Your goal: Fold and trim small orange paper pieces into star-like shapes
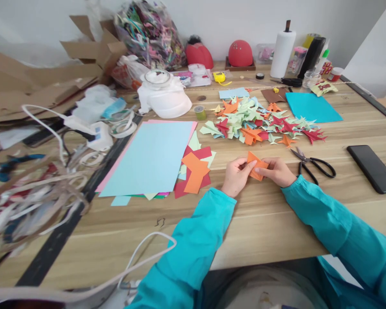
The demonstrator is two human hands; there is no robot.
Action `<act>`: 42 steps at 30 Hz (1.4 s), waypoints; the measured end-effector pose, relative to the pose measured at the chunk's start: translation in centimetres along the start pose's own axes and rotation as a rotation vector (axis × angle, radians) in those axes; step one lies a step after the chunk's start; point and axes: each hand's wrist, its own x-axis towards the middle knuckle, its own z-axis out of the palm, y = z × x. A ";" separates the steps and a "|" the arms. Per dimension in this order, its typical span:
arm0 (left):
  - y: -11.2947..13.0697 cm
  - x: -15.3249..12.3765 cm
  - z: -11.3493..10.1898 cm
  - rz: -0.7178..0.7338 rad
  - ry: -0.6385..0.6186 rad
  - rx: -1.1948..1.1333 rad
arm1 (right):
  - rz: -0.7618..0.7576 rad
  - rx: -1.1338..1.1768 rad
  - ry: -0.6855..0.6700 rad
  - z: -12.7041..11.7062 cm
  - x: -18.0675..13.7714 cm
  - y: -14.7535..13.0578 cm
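Between my two hands is a small folded piece of orange paper (pixel 256 164). My left hand (pixel 237 175) pinches its left side, thumb on top. On the right side, my right hand (pixel 276 171) grips it the same way, thumb near the middle. Just beyond lies a heap of folded paper shapes (pixel 244 116) in pale green, orange, red and blue. Left of my left hand are loose cut paper pieces (pixel 195 169) in orange, red and green. Black-handled scissors (pixel 314 163) rest open beside my right hand.
A stack of large coloured sheets (pixel 148 154) lies to the left. Tangled strips and cables (pixel 51 184) crowd the far left. A phone (pixel 375 167) lies at the right. Toward the back are a turquoise sheet (pixel 313 107), a white bottle (pixel 282 53) and a yellow tape measure (pixel 219 77).
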 end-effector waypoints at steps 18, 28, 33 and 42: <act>-0.4 0.1 -0.2 0.097 0.049 0.084 | 0.017 0.090 -0.046 0.2 0.4 0.7; -0.3 0.1 -0.1 0.024 0.057 0.028 | 0.000 0.124 -0.046 0.2 0.2 0.4; -0.1 0.0 -0.1 0.023 0.003 0.041 | -0.015 0.119 0.048 0.1 0.1 0.1; -0.2 0.2 -0.2 0.098 -0.014 0.154 | 0.012 0.127 0.057 0.2 -0.1 -0.6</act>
